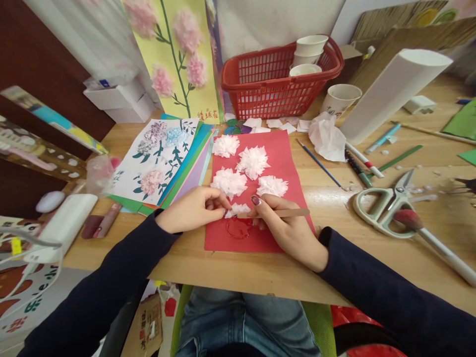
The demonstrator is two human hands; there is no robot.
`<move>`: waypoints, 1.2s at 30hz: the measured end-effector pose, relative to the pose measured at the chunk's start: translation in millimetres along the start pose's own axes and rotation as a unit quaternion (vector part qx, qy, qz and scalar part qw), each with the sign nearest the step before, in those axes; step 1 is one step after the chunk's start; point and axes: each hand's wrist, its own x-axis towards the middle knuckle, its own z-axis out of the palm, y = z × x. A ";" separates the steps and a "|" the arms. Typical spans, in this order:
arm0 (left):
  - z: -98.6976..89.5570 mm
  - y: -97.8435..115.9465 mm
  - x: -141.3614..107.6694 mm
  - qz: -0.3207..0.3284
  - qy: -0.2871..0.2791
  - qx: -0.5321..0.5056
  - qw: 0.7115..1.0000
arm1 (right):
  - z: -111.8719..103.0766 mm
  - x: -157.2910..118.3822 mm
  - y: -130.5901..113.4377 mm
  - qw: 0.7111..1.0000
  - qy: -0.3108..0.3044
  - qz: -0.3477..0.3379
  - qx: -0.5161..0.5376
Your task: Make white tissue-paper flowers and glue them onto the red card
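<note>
On a sheet of red paper lie several ruffled white tissue-paper flowers. My left hand is closed in a pinch at the left edge of a small, partly formed white tissue flower. A slim wooden stick is gripped pen-like in my right hand, its tip at that small flower and partly hidden by my fingers. Just below, a wet, shiny ring of glue marks the red paper.
Stacked coloured papers with a flower picture lie left. Behind stand a red basket holding paper cups, another paper cup and a white roll. Scissors, a thin blue brush and a red-tipped brush lie right.
</note>
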 end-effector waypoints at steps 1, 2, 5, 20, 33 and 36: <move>-0.3 0.2 0.1 0.000 -0.001 0.002 1.000 | 0.2 0.2 -0.1 1.000 -0.001 0.000 -0.004; -0.5 0.5 0.3 0.001 -0.003 0.003 1.000 | 0.4 0.3 -0.2 1.000 -0.001 0.000 -0.008; -1.1 1.2 1.3 0.000 -0.008 0.003 1.000 | 0.7 0.1 -0.9 1.000 -0.004 0.001 -0.025; -7.3 -6.6 -5.7 0.028 -0.078 -0.012 0.997 | 12.3 9.8 -13.7 0.991 0.014 -0.025 -0.132; -13.9 -11.6 -6.5 0.070 -0.113 0.011 0.991 | 27.9 30.9 -10.9 0.964 0.005 -0.139 -0.227; -13.6 -12.3 -5.3 0.078 -0.113 0.010 0.991 | 31.7 34.7 -13.3 0.967 0.005 -0.112 -0.228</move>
